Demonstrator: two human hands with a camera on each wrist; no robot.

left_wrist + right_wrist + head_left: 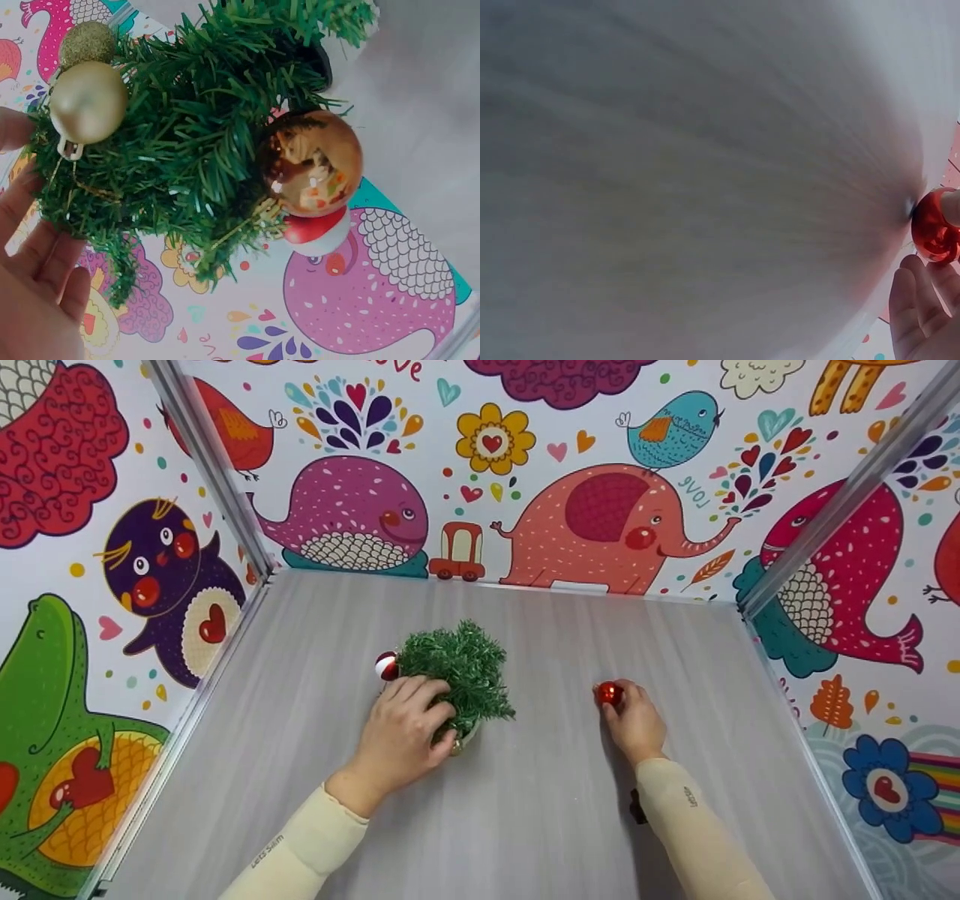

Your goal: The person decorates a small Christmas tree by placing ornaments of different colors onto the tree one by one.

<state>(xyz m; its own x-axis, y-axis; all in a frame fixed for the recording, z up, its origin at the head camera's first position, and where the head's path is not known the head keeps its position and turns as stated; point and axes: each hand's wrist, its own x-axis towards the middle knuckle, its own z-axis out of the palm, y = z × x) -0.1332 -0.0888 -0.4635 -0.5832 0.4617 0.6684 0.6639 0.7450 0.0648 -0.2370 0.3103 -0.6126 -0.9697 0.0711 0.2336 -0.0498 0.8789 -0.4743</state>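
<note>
A small green tinsel Christmas tree (465,660) stands on the table left of the middle. My left hand (401,727) grips it from its near left side, the fingers bent among the branches. In the left wrist view, a matte gold bauble (90,101), a glittery gold bauble (85,43) and a shiny copper bauble (316,161) hang on the tree. A red-and-white bauble (386,665) shows at its far left side. My right hand (637,727) pinches a shiny red bauble (610,693) low over the table, to the right of the tree and apart from it.
The grey wood-grain table (547,810) is bordered by metal-edged panels printed with cartoon animals, such as an elephant (592,540) at the back. A small dark object (637,808) lies beside my right forearm, partly hidden by the sleeve.
</note>
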